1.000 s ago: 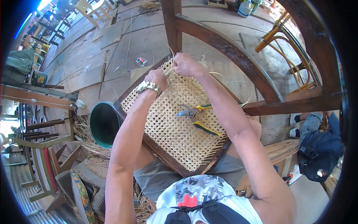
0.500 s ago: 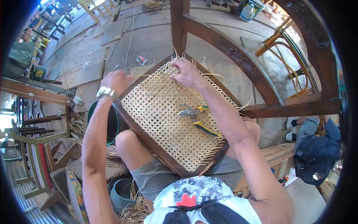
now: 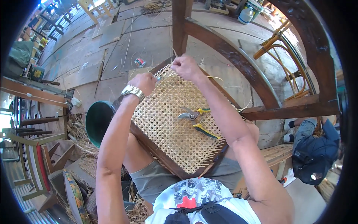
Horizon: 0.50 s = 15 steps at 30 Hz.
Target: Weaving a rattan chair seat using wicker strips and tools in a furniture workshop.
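A woven cane seat panel (image 3: 167, 123) in a dark wooden frame lies across my lap, one corner pointing away from me. My right hand (image 3: 185, 68) is closed in a pinch at the far corner, where a thin cane strand (image 3: 175, 52) sticks up by its fingers. Over the panel's upper left edge, my left hand (image 3: 143, 83) has its fingers pressed together; a small pale-blue tip (image 3: 158, 78) shows at them, too small to name. Pruning shears (image 3: 194, 116) with yellow-and-dark handles rest spread on the weave, touched by neither hand.
Curved dark chair parts (image 3: 231, 52) rise beyond the panel and to its right. A dark green bucket (image 3: 97, 123) stands left of my knee, near loose cane scraps (image 3: 80, 128). A black backpack (image 3: 315, 158) sits at right, and a small red-and-white packet (image 3: 140, 62) lies on the floor.
My left hand has moved right and slightly nearer, from outside the frame to over the weave. My right hand has shifted slightly and its fingers have drawn closer together.
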Each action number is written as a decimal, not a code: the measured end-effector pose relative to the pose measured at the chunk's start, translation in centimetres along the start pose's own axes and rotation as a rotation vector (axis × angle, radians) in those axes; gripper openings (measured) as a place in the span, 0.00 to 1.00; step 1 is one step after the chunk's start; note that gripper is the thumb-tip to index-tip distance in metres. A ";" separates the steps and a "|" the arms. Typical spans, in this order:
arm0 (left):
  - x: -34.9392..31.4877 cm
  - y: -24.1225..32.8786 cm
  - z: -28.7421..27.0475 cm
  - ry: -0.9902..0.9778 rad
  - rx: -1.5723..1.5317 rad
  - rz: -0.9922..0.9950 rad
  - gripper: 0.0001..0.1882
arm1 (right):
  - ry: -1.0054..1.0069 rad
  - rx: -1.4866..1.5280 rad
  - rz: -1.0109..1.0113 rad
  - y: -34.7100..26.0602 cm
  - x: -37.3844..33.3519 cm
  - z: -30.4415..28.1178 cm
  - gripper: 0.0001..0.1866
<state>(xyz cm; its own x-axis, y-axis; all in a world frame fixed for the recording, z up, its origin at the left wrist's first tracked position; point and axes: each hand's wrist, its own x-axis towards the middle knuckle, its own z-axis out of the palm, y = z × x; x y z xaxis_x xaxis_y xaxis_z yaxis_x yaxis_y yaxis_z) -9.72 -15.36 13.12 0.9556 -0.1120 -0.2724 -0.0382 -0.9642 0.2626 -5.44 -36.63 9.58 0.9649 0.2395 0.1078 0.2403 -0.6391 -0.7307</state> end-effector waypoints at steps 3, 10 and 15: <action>0.6 0.9 0.0 0.042 0.187 0.074 0.17 | -0.087 -0.039 0.042 0.9 -0.3 0.5 0.10; 2.8 4.5 -0.4 -0.012 0.328 0.026 0.14 | 0.133 -0.188 -0.206 0.7 0.4 1.0 0.08; 3.9 1.7 3.4 -0.029 0.105 0.033 0.13 | -0.358 -0.234 0.042 -0.5 1.7 1.1 0.08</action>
<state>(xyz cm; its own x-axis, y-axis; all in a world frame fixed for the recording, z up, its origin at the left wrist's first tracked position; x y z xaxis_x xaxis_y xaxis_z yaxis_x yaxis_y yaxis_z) -7.06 -18.28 9.32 0.9446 -0.1494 -0.2923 -0.1011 -0.9795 0.1741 -3.99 -35.06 9.36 0.8864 0.4223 -0.1895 0.2594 -0.7922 -0.5523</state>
